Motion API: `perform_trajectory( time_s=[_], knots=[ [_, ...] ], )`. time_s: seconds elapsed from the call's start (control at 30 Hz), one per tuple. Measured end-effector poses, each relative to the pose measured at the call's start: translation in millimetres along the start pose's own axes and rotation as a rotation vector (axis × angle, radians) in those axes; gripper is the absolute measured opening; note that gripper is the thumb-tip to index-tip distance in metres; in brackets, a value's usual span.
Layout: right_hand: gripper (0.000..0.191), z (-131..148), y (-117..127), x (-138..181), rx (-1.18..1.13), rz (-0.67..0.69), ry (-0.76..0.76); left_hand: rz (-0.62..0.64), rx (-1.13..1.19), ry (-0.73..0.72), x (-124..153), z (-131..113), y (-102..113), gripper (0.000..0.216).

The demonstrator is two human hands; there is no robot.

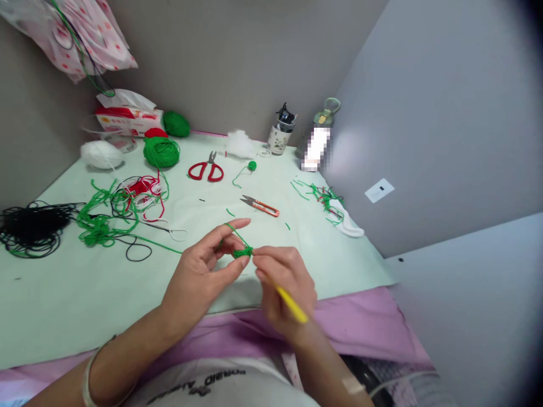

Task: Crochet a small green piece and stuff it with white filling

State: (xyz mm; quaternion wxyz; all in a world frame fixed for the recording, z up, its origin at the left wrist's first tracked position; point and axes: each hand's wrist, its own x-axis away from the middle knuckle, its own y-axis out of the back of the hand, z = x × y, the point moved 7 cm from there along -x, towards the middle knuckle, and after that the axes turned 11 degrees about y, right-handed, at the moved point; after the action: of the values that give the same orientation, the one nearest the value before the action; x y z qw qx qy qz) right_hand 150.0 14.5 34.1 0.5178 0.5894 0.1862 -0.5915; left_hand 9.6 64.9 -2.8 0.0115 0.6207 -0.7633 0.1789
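Note:
A small piece of green crochet [241, 253] is pinched between the fingers of my left hand [203, 265], with green yarn [237, 234] running taut over the raised index finger. My right hand [284, 282] grips a crochet hook with a yellow handle [292, 304]; its tip meets the right end of the green piece, and the fingers partly hide its shaft. From my left hand the green strand runs left across the table to a loose green tangle [99, 229]. Beyond my hands lie orange thread snips [261, 206] and red-handled scissors [206, 171].
Black cord [34, 226], red and white yarn [142, 192], a green yarn ball [162, 152] and a white ball [102, 154] fill the left. A pen cup [278, 138], a bottle [316, 144] and thread scraps [324, 198] stand or lie right. Grey partitions [254, 62] enclose the table.

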Motion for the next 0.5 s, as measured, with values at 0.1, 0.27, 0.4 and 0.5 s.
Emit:
perform_trajectory(
  time_s=[0.1, 0.27, 0.4, 0.5],
  knots=[
    [0.033, 2, -3, 3, 0.098, -0.009, 0.061, 0.147, 0.223, 0.189, -3, 13, -10, 0.049],
    [0.022, -33, 3, 7, -0.406, -0.281, -0.386, 0.208, 0.369, 0.263, -8, 17, -10, 0.042],
    [0.018, -38, -6, 3, -0.572, -0.257, -0.466, 0.231, 0.317, 0.200, -5, 12, -14, 0.038],
    [0.021, -33, -7, 5, -0.437, -0.199, -0.433, 0.143, 0.253, 0.142, -5, 11, -12, 0.040]
  ],
)
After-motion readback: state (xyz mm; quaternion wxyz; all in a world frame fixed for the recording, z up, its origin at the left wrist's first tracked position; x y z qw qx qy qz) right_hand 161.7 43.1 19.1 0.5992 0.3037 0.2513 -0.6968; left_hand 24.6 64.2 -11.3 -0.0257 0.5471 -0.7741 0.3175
